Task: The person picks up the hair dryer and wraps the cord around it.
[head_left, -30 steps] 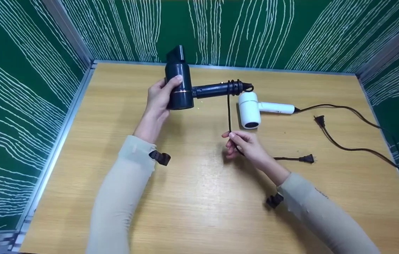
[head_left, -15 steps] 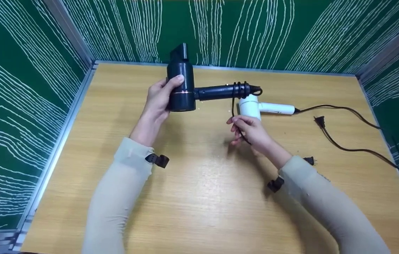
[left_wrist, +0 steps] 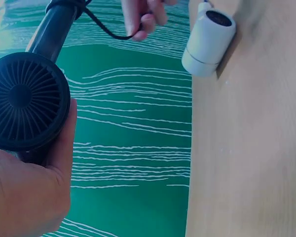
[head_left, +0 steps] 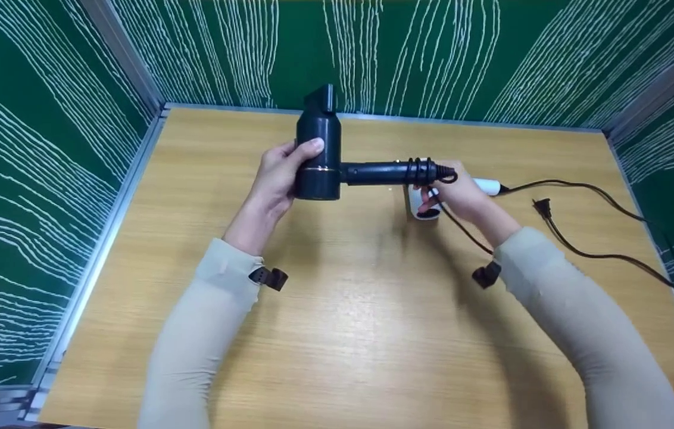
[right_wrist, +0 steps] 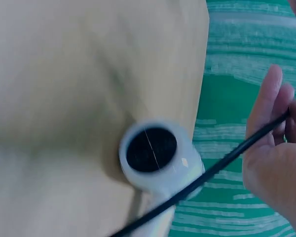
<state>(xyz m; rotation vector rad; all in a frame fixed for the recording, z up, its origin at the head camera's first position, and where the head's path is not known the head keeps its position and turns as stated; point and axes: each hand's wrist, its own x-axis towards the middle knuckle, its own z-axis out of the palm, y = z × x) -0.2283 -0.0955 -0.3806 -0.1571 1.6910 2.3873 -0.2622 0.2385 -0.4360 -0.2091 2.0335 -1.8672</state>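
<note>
- The left hand (head_left: 274, 177), thumb on top, grips the black hair dryer (head_left: 321, 155) above the surface (head_left: 343, 345); the handle (head_left: 377, 173) points toward the right hand (head_left: 462, 192).
- The right hand pinches the black cord (head_left: 469, 233), wound round the handle's end beside it.
- Beneath the right hand, the white hair dryer (left_wrist: 209, 43) lies on the surface.
- A plug (head_left: 542, 208) lies right of that hand.

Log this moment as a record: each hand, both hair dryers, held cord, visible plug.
Left hand: holds the black hair dryer by its barrel
Right hand: pinches the black cord
Black hair dryer: raised above the table
Black cord: wound around that dryer's handle end
White hair dryer: on the table, partly hidden in the head view
Plug: on the table, right of white hair dryer
</note>
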